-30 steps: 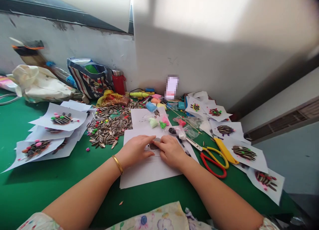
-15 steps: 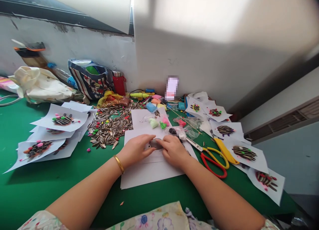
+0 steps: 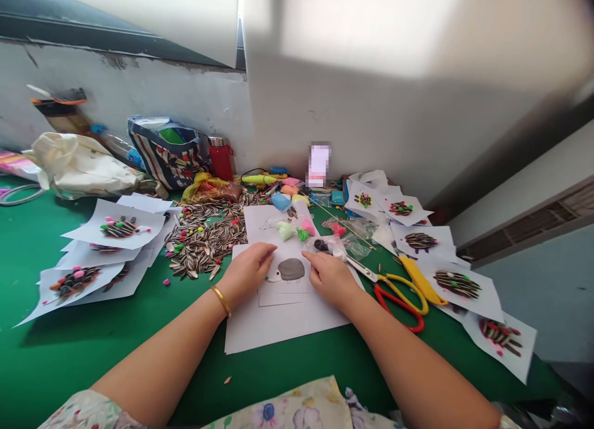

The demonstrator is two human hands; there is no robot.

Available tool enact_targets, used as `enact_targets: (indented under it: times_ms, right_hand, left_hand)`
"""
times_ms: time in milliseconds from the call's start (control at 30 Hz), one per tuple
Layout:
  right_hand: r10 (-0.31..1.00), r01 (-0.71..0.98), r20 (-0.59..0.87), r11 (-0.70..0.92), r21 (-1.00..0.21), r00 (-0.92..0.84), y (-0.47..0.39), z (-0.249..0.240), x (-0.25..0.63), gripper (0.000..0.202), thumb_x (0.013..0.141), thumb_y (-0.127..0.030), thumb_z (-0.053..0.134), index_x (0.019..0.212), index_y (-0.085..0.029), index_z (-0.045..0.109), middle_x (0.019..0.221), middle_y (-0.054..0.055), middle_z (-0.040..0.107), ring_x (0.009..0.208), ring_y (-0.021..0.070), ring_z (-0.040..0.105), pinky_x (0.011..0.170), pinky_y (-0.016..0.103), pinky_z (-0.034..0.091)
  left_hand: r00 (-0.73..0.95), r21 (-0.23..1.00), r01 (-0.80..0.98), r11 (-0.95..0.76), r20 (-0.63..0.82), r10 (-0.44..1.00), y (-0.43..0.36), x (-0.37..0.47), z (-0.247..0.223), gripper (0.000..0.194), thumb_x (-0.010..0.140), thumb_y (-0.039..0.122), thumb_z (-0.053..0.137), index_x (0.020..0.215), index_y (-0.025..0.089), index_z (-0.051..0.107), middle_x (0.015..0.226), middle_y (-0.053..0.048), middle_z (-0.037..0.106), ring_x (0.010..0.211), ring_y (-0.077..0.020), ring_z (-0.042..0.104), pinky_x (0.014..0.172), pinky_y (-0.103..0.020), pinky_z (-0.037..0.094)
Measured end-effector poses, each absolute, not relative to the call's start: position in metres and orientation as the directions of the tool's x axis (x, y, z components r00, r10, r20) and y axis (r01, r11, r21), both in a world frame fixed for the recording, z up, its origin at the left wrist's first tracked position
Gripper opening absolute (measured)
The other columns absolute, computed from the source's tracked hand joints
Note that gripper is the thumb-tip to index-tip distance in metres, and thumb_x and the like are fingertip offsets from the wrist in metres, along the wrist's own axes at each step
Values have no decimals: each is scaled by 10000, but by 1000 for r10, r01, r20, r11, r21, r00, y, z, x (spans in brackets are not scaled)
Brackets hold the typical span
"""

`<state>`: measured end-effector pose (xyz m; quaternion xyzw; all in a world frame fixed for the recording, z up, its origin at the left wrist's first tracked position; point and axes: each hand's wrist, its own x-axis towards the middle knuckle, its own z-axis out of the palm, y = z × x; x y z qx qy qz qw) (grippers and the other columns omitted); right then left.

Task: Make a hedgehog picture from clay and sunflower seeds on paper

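Note:
A flat grey oval of modelling clay lies on a white sheet of paper, covering the body of a small line-drawn animal whose snout and legs show around it. To the left of the clay is my left hand, fingers stretched out and holding nothing. On the other side my right hand rests by the paper, index finger extended towards the clay, its other fingers partly curled and nothing visible in it. Neither hand touches the clay. Beyond them sit lumps of pale green clay and bagged black clay.
Sunflower seeds are heaped at the left, beside stacked papers with seed-covered animals. Scissors and a yellow utility knife lie to the right, near more decorated sheets. A red bottle stands by the wall.
Both hands have drawn apart from the grey clay, the left one leftwards and the right one slightly rightwards. The clay oval and drawing are now uncovered.

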<state>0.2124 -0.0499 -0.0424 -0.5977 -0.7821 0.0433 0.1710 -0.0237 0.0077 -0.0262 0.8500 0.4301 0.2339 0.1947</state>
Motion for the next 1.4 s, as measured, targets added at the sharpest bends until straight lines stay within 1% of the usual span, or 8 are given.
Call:
enact_targets:
  times_ms: [167, 400, 600, 733, 833, 1033, 1200, 1400]
  right_hand:
    - [954, 916, 200, 276, -291, -224, -49, -42, 212, 490, 877, -120, 452, 1352, -172, 561, 1046, 101, 700, 945, 220, 627, 846, 321, 468]
    - [963, 924, 149, 259, -283, -225, -49, -38, 212, 508, 883, -131, 460, 1382, -182, 541, 1056, 104, 689, 962, 225, 625, 822, 317, 463]
    - [963, 922, 125, 267, -280, -240, -50, -35, 211, 510, 883, -135, 458, 1385, -183, 535, 1085, 105, 681, 998, 231, 616, 833, 319, 456]
    - [961, 923, 128, 270, -274, -244, -50, -35, 210, 511, 884, -131, 456, 1388, -182, 528, 1105, 106, 674, 1023, 237, 612, 861, 333, 454]
    - [962, 926, 134, 265, -269, -237, -51, -35, 209, 508, 882, -127, 459, 1382, -185, 533, 1119, 106, 670, 1033, 235, 610, 880, 331, 449]
    - [966, 931, 123, 253, -264, -228, -51, -34, 208, 492, 888, -141, 450, 1368, -194, 544, 1108, 98, 672, 1032, 227, 611, 885, 318, 448]
    - [966, 931, 128, 252, -264, -225, -51, -35, 207, 501, 884, -137, 445, 1373, -193, 542, 1085, 96, 675, 1030, 231, 611, 883, 318, 451]
    - [967, 932, 134, 245, -266, -216, -52, -34, 206, 512, 876, -131, 453, 1378, -185, 539, 1092, 99, 677, 1029, 234, 612, 880, 325, 456]
  left_hand:
    - [472, 433, 712, -553, 287, 833, 14, -30, -19, 300, 943, 307, 435, 1144, 202, 632, 1121, -88, 649, 1039, -242, 613, 917, -374, 494]
    - [248, -81, 968, -236, 194, 949, 34, -72, 5, 381, 898, 477, 491, 1076, 180, 648, 1068, -158, 583, 1077, -361, 532, 907, -470, 450]
    - [239, -176, 962, -210, 165, 957, 48, -94, -7, 537, 934, 539, 397, 1294, 162, 527, 1118, -184, 566, 1080, -352, 529, 949, -447, 405]
    - [281, -69, 959, -274, 157, 947, 70, -93, -14, 479, 958, 486, 360, 1283, 182, 538, 1088, -172, 586, 1082, -343, 555, 954, -441, 393]
    - [162, 260, 947, -187, 116, 980, 88, -90, -13, 330, 919, 410, 465, 1111, 182, 608, 1091, -159, 618, 1058, -343, 586, 935, -444, 396]
    - [-38, 583, 809, -70, 171, 985, 106, -93, -1, 148, 877, 289, 550, 775, 183, 543, 952, -156, 650, 1003, -330, 620, 821, -369, 416]
    - [-245, 968, 250, -1, 64, 967, 109, -96, 17, 250, 940, 291, 495, 714, 211, 425, 650, -1, 508, 578, -151, 521, 532, -239, 347]
    - [-24, 870, -457, 186, -221, 975, 89, -91, 28, 292, 998, 179, 281, 719, 192, 366, 550, 91, 279, 366, -43, 267, 359, -133, 205]
